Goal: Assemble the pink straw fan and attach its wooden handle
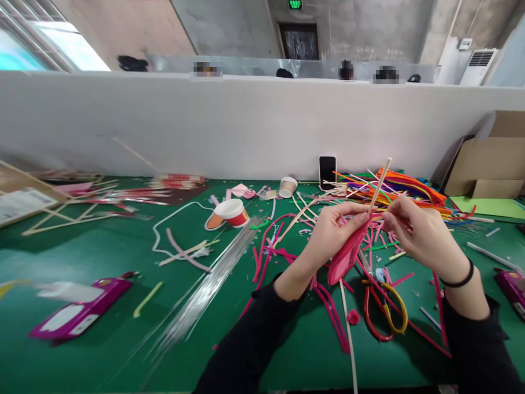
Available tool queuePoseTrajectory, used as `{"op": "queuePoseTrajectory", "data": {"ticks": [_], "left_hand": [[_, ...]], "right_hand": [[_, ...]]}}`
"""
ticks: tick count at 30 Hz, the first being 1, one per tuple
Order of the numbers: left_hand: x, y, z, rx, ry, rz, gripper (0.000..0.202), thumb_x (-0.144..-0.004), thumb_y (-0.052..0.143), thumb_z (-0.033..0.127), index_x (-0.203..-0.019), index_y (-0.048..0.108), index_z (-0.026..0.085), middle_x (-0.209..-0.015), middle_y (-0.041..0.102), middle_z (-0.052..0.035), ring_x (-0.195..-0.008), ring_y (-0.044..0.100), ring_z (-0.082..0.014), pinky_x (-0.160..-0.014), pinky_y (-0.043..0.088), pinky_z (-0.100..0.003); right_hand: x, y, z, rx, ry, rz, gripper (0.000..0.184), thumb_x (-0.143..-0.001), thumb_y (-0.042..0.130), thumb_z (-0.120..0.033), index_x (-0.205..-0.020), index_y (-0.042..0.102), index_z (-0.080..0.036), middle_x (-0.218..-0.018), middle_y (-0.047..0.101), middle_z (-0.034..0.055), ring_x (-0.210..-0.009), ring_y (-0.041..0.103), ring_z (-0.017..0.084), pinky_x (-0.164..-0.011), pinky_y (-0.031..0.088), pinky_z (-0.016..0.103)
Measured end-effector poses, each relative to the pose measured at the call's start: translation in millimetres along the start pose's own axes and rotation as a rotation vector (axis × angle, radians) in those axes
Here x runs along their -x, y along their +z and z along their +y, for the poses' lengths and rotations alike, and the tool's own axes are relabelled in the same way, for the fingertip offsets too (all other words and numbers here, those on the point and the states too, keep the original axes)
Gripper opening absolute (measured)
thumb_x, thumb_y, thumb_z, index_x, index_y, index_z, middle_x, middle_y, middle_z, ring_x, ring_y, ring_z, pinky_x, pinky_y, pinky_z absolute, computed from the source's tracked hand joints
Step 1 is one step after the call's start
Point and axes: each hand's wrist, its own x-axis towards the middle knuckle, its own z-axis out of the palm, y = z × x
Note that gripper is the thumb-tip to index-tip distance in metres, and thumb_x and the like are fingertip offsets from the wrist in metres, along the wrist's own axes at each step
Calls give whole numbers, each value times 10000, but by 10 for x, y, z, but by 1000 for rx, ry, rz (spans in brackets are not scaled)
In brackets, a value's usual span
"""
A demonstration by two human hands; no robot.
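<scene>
My left hand (338, 232) is closed around a thin wooden stick (382, 178), which points up and away between thumb and fingers. Below that hand hangs a flat, bright pink, petal-like piece (344, 262), its upper part hidden by the fingers. My right hand (422, 235), with a black band at the wrist, pinches pink pipe cleaner close beside the stick. Scissors (385, 309) with red and yellow handles lie under the hands, blades partly covered by pink strips. A small pink-red curl (353, 316) rests near a long pale stick (348, 339).
Colourful pipe cleaners (410, 189) pile up behind my hands, near an upright phone (327, 172). A paper cup (232, 212) and clear thin rods (217, 279) lie left of centre. Purple glue-gun-like tools (82, 312) lie at both sides. A cardboard box (484, 158) stands right.
</scene>
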Motion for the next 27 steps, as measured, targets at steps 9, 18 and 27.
{"op": "queuePoseTrajectory", "data": {"ticks": [9,18,27], "left_hand": [[67,23,39,-268,227,90,128,-804,763,301,-899,775,217,-893,776,-61,-857,688,-199,-836,535,-357],[-36,-116,-45,-45,121,-144,213,-745,794,456,-793,786,249,-1022,665,-70,-1080,609,-225,-1001,465,-424],[-41,-381,6,74,105,-388,285,-697,796,545,-636,776,267,-1213,625,-108,-1322,478,-331,-1062,425,-502]], "right_hand": [[-66,168,106,-83,6,17,153,-1000,428,-291,-898,493,-198,-689,650,28,-528,559,134,-515,350,240],[-24,-52,82,-289,-11,-38,119,-901,653,-311,-895,707,-205,-807,706,12,-694,607,125,-655,444,254],[-61,228,-100,-490,-103,46,194,-801,768,-401,-920,802,-251,-664,495,-28,-642,495,120,-591,425,258]]}}
